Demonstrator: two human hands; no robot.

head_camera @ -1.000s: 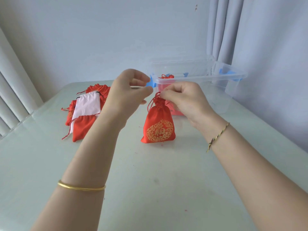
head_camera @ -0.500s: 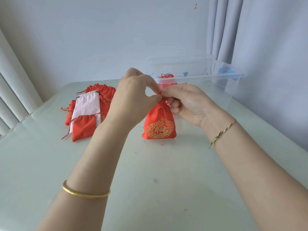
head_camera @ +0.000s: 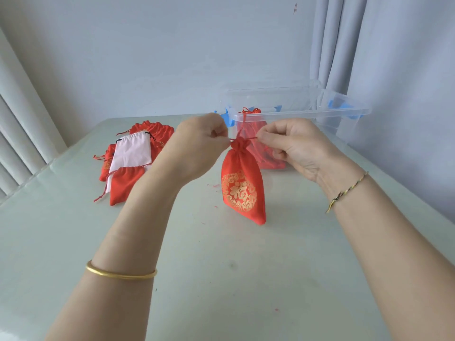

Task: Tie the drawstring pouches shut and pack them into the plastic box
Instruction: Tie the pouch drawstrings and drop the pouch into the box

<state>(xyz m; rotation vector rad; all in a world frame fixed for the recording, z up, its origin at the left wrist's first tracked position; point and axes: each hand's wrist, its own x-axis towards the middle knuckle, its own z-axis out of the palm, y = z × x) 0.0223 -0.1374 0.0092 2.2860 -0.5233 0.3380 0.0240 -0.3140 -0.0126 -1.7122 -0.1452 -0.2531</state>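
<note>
Two bare hands work on one red pouch [head_camera: 242,188] with a gold emblem, held tilted just in front of the clear plastic box [head_camera: 307,114]. The left hand [head_camera: 199,141], fingers curled, pinches the thin red drawstring [head_camera: 243,124] on one side of the gathered neck. The right hand [head_camera: 293,146] pinches it on the other side, and the cord runs taut between them. Whether the pouch's bottom corner touches the table cannot be told.

This looks like the tightening of the knot. The next move seems to call for an even outward pull, then lifting the pouch over the box's near rim to join the red pouches [head_camera: 261,153] already inside.

The table [head_camera: 221,279] is pale green and glossy. A heap of more pouches [head_camera: 133,163], red with one pale pink on top, lies well to the left of the box. Behind the box are a pale blue wall and a grey curtain [head_camera: 330,45].
</note>
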